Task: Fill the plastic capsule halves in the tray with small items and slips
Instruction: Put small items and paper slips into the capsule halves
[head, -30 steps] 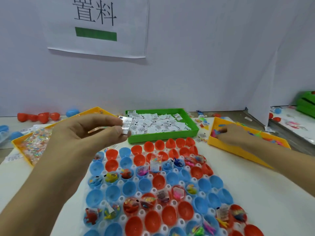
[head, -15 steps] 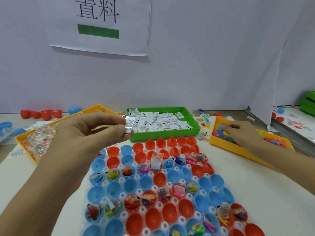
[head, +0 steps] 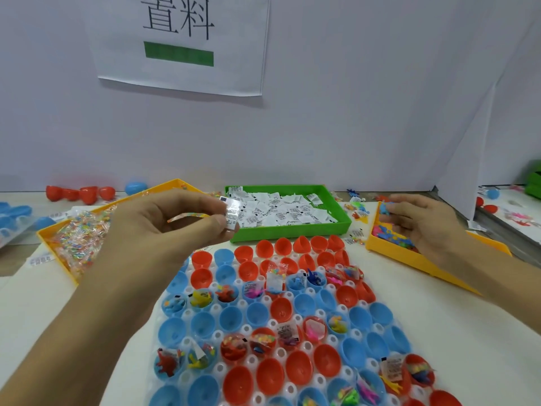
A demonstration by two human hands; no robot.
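Right now my left hand [head: 164, 227] pinches a slip [head: 232, 213] w/ a bead packet [head: 187, 217], ready to drop. Right hand [head: 421, 222] grips a blue toy [head: 384, 208] over the yellow bin [head: 409, 256] for the next capsule halves [head: 281, 312].

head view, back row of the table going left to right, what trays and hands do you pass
yellow tray of wrapped bits → left hand pinching a paper slip → green tray of slips → right hand holding a small blue toy → yellow tray of toys
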